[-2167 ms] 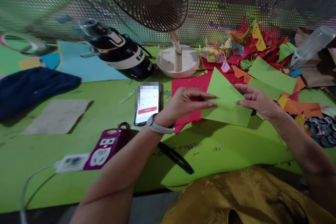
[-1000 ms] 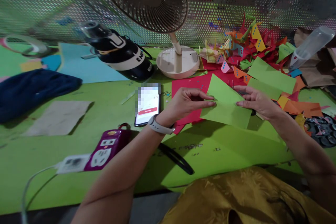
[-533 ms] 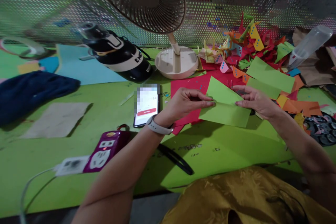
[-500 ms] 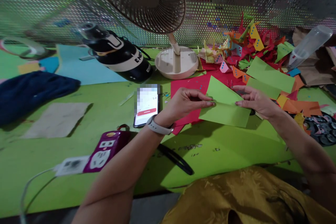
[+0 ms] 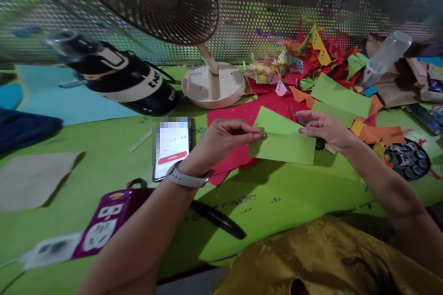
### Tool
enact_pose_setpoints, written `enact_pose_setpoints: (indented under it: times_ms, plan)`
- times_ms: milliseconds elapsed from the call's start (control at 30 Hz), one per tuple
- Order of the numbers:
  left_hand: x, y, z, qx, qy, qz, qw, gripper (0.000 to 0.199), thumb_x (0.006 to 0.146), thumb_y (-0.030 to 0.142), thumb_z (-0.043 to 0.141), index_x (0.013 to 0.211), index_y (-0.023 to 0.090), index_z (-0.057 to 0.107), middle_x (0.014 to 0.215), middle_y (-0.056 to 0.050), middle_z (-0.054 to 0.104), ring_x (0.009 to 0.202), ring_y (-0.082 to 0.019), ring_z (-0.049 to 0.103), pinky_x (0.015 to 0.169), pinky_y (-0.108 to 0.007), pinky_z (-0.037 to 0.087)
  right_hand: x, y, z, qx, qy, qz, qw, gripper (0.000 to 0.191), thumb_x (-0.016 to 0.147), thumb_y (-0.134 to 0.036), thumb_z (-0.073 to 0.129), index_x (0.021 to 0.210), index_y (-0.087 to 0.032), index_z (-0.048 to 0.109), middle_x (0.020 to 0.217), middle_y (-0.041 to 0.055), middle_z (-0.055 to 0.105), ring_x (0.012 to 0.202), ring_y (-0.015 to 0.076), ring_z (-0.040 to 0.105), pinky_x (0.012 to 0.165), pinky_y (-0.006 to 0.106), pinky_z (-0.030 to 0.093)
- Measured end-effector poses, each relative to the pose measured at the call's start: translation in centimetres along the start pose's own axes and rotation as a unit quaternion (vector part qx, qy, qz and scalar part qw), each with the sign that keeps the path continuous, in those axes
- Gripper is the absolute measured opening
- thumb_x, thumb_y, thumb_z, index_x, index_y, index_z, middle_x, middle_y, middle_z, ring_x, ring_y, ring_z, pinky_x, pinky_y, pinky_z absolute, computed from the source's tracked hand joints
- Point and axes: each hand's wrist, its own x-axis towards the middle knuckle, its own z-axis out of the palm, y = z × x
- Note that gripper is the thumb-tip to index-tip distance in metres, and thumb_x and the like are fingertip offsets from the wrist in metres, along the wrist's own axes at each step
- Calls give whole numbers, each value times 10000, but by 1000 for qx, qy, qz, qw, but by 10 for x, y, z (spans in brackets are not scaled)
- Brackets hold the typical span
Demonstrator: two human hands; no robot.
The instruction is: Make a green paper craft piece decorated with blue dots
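A sheet of light green paper [image 5: 282,145], with a crease across it, is held above the table between my two hands. My left hand [image 5: 233,134], wearing a pale watch band at the wrist, pinches its left edge between thumb and fingers. On the opposite side, my right hand [image 5: 323,130] grips the edge with thumb and fingertips. Beneath the sheet lies red paper [image 5: 226,122]. More green paper [image 5: 341,97] rests just beyond my right hand. A dark, rounded item shows partly behind the held sheet's right edge.
A phone [image 5: 173,145] lies left of my left hand, near a purple power strip [image 5: 107,216]. Behind stand a black bottle [image 5: 128,78] and a fan with a white base [image 5: 214,85]. Cut coloured paper pieces [image 5: 321,55] and a clear plastic bottle [image 5: 387,57] are at the back right.
The view has shifted to the right, so the items on the table appear farther left. Both hands keep their grip on the green paper.
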Motion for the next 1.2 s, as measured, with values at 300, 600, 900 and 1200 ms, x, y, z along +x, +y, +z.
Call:
enact_pose_setpoints:
  times_ms: [300, 600, 900, 1200]
  plan:
    - [3, 5, -4, 60, 86, 88, 991, 181, 632, 412, 869, 676, 265, 774, 773, -19, 635, 749, -148, 585, 664, -270, 519, -5, -13, -7, -102, 34, -110, 988, 451, 714, -519, 776, 1075, -253, 723, 839, 0, 653, 774, 129, 607, 731, 283, 516]
    - [0, 7, -1, 46, 72, 76, 993, 156, 642, 408, 861, 676, 279, 781, 757, -12, 614, 726, -137, 561, 658, -263, 499, -6, -6, -3, -294, 92, -330, 892, 172, 799, -420, 757, 938, -320, 765, 956, 25, 623, 953, 185, 580, 902, 399, 487]
    - [-4, 13, 1, 20, 41, 77, 996, 79, 655, 305, 843, 645, 269, 773, 758, -16, 626, 732, -137, 582, 678, -268, 518, -9, -11, -4, -285, 82, -327, 897, 215, 850, -478, 679, 789, -282, 744, 838, 18, 659, 819, 176, 598, 796, 375, 502]
    - [-9, 29, -15, 136, 24, 194, 971, 100, 690, 398, 825, 673, 322, 764, 729, -9, 692, 713, -172, 621, 696, -318, 528, -12, -23, -9, -415, 48, -400, 816, 197, 908, -455, 612, 876, -336, 765, 897, 33, 682, 878, 210, 620, 846, 411, 486]
